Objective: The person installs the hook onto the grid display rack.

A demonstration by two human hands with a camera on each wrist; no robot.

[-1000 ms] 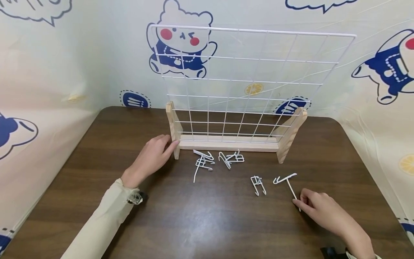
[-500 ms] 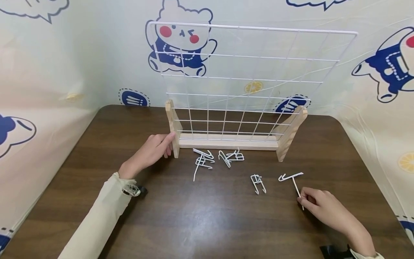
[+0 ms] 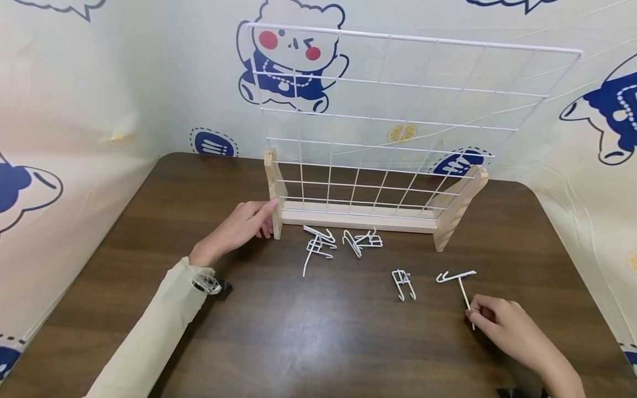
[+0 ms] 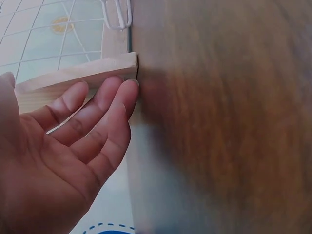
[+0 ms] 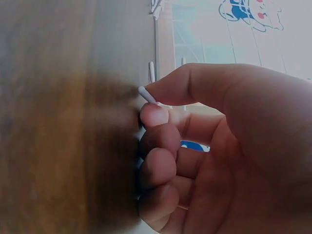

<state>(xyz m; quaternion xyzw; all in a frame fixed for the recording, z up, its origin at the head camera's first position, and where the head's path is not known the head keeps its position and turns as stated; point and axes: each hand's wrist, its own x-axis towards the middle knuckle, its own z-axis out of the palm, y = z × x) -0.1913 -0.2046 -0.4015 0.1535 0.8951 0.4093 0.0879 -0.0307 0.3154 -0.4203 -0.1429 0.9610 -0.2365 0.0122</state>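
A white wire grid stands in a wooden base with two end supports. My left hand touches the left wooden support; in the left wrist view the fingers of the hand lie slightly bent along the wood. On the table at the right, my right hand pinches the stem of a white T-shaped hook between thumb and index finger. The right wrist view shows the stem's end sticking out of the pinch of the hand.
Tangled white wire hooks lie in front of the base's left half, with more hooks just right of them. A two-pronged hook lies alone nearer the middle. Patterned cloth hangs behind the brown table.
The right hand has shifted slightly to the right with the T-shaped hook. My left thumb has moved up along the wooden support. The head view has also shifted slightly.
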